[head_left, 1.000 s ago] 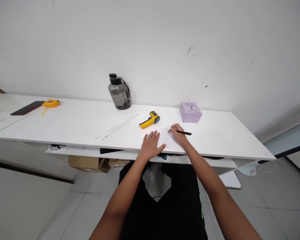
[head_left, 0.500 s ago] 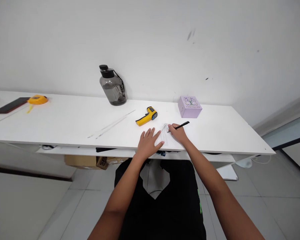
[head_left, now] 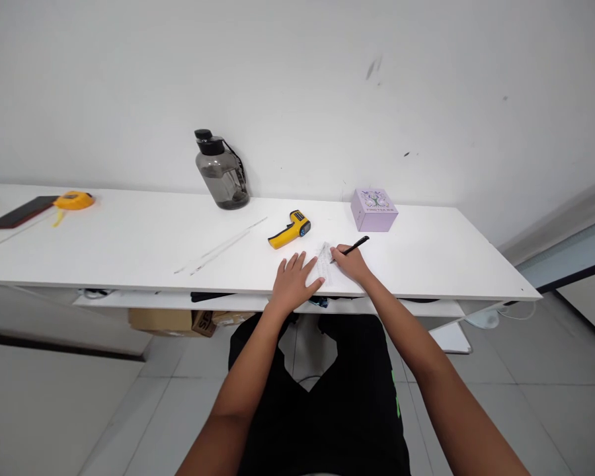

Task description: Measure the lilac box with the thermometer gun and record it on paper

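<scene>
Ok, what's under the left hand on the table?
The left hand lies flat on a sheet of paper with faint lines. The right hand holds a pen to it. The part under the palm is hidden.

The bench looks smooth, matt white. The sheet is thin white paper. The bottle is smoky, glossy plastic; the box is matt lilac card.

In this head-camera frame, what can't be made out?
- Writing on the paper: too small to read.
- Pen tip: hidden by the right hand.
- Paper's near part: covered by the left hand.
- Print on the purple box: too small.
- Things on the shelf under the table: mostly hidden by the tabletop.
- Dark flat thing far left: too small to identify.
</scene>
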Motion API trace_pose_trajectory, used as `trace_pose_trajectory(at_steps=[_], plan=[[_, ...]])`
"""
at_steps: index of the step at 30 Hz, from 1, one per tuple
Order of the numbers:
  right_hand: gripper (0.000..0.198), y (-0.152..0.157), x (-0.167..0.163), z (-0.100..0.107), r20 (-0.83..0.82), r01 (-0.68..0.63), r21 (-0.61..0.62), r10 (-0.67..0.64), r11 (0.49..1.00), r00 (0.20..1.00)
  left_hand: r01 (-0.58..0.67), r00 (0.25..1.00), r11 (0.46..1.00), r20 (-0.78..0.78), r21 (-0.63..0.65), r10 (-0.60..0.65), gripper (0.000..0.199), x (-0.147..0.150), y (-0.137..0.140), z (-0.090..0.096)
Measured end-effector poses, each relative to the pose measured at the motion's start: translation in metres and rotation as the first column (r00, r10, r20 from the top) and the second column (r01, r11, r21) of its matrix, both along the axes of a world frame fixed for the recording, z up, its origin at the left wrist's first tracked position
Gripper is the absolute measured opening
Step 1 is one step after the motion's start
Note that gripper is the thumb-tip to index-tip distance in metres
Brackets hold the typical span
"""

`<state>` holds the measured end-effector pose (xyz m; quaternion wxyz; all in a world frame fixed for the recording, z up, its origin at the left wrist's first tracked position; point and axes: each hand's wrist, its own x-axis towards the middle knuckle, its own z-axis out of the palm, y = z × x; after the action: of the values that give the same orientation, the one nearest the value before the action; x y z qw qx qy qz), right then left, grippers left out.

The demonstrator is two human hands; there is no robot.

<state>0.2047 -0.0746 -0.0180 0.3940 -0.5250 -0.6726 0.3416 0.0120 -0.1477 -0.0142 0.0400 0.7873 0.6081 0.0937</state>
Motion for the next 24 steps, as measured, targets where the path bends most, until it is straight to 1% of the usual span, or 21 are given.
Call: trace_pose_trajectory(at_steps=[2, 7, 15, 21, 24], plan=[[0.035, -0.0005, 0.0005, 0.0016, -0.009, -0.003, -0.008, 0.003, 1.0, 1.0, 0.0, 1.0, 1.0, 0.003, -0.002, 0.0, 0.068, 0.0, -0.0004, 0.0003], [0.036, -0.0008, 0.001, 0.0041, -0.022, 0.038, -0.018, -0.038, 0.999, 0.999, 0.014, 1.0, 1.0, 0.008, 0.01, -0.014, 0.068, 0.0004, -0.0011, 0.0006], [0.035, -0.0005, 0.0004, 0.0049, 0.01, 0.045, 0.017, -0.045, 0.999, 0.999, 0.013, 1.0, 1.0, 0.007, 0.016, -0.013, 0.068, 0.0011, -0.0007, -0.0002], [0.035, -0.0016, -0.0003, 0.007, 0.0, 0.064, -0.007, -0.064, 0.998, 0.998, 0.001, 1.0, 1.0, 0.023, 0.01, -0.001, 0.071, 0.0006, -0.0001, -0.0018], [0.035, -0.0022, -0.0005, 0.0076, -0.001, 0.05, -0.007, -0.05, 0.999, 0.999, -0.004, 0.999, 1.0, 0.035, 0.005, 0.004, 0.071, 0.0006, -0.0002, -0.0021]])
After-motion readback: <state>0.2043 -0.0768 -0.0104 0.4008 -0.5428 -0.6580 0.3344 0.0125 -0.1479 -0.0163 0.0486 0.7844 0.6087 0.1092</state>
